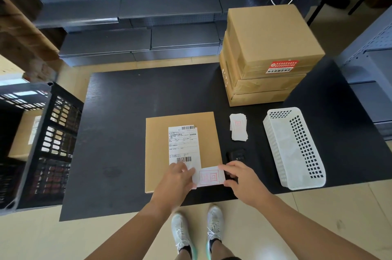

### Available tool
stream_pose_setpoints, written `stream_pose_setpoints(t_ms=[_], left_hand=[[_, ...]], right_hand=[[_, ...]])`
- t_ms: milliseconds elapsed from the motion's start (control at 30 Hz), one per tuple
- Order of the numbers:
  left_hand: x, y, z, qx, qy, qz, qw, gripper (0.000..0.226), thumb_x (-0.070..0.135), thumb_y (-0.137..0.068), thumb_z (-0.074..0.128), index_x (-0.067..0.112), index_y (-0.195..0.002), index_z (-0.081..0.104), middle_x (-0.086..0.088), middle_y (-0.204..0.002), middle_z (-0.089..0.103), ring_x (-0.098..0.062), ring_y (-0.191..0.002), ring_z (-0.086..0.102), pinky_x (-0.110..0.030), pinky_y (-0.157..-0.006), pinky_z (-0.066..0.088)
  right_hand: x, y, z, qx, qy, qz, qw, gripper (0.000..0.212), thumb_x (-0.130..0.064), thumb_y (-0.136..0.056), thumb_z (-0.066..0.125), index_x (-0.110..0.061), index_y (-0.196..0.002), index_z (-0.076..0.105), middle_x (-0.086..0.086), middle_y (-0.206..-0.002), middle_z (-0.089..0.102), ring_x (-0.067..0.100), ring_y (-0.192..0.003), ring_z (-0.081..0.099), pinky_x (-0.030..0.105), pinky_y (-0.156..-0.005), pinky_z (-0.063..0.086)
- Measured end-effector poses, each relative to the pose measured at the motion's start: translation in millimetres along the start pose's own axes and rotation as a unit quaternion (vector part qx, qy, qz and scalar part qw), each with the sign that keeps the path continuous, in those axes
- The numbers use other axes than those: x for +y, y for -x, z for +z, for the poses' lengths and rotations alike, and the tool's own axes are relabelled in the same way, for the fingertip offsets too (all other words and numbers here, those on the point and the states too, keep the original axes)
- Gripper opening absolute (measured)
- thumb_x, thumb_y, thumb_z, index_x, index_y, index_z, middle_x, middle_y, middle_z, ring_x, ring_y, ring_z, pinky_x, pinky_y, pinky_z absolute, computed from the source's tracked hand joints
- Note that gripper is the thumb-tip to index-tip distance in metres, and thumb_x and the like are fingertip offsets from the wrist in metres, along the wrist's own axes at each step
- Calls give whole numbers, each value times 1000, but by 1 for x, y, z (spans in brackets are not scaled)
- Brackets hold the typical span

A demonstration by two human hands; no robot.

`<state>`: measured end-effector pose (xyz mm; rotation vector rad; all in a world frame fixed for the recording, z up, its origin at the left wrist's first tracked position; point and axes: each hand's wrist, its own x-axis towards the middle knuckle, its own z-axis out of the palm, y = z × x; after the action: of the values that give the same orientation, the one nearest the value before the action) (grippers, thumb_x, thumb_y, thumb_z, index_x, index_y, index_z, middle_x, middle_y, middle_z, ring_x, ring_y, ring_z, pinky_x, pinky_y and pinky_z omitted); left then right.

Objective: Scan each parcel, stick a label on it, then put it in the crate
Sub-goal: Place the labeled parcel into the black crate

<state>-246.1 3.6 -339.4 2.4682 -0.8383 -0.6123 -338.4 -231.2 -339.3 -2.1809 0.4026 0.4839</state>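
A flat brown parcel (pixel 210 132) with a white shipping slip lies on the black table (pixel 131 111) near its front edge. At the parcel's near right corner sits a white label (pixel 210 177) with a red square print. My left hand (pixel 178 181) holds the label's left edge and my right hand (pixel 241 177) pinches its right edge. A pile of spare labels (pixel 238 129) lies right of the parcel. The black scanner (pixel 236 155) rests beyond my right hand, partly hidden by it. The black crate (pixel 48 143) stands to the left with a parcel inside.
A stack of brown parcels (pixel 269 53) stands at the table's back right. A white perforated basket (pixel 294 149) lies at the right front. Grey shelving runs along the back and the right side.
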Motion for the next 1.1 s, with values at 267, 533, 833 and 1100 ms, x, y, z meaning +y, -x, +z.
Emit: stream_pose_setpoints(t_ms=[267, 533, 833, 1100], left_hand=[[-26, -14, -47, 150, 67, -300, 940, 52, 42, -88, 67, 19, -131, 52, -8, -127, 55, -36, -121, 49, -43, -94, 41], [-52, 2, -33, 104, 354, -398, 840, 59, 38, -94, 65, 21, -145, 40, 12, -110, 58, -10, -96, 60, -32, -79, 48], [-37, 10, -71, 185, 401, -330, 834, 56, 33, -95, 66, 27, -145, 43, 22, -110, 58, -3, -99, 61, -33, -86, 53], [-13, 54, -144, 354, 388, -325, 786, 60, 36, -96, 65, 27, -149, 38, 12, -128, 53, -12, -108, 56, -30, -91, 44]], right_hand=[[-42, -33, -3, 85, -169, 99, 977, 68, -37, -97, 68, -27, -156, 37, -6, -152, 49, 11, -132, 52, 31, -105, 46], [-46, -48, 19, 36, -239, 196, 950, 65, -40, -97, 66, -30, -153, 35, -6, -133, 59, 16, -115, 60, 33, -90, 53], [-84, -47, -7, 83, -256, 134, 954, 60, -38, -100, 62, -33, -154, 36, -10, -138, 58, 15, -122, 57, 42, -107, 49], [-183, -52, -42, 39, -247, -25, 968, 57, -36, -99, 64, -36, -151, 40, -17, -126, 61, 10, -118, 59, 42, -107, 49]])
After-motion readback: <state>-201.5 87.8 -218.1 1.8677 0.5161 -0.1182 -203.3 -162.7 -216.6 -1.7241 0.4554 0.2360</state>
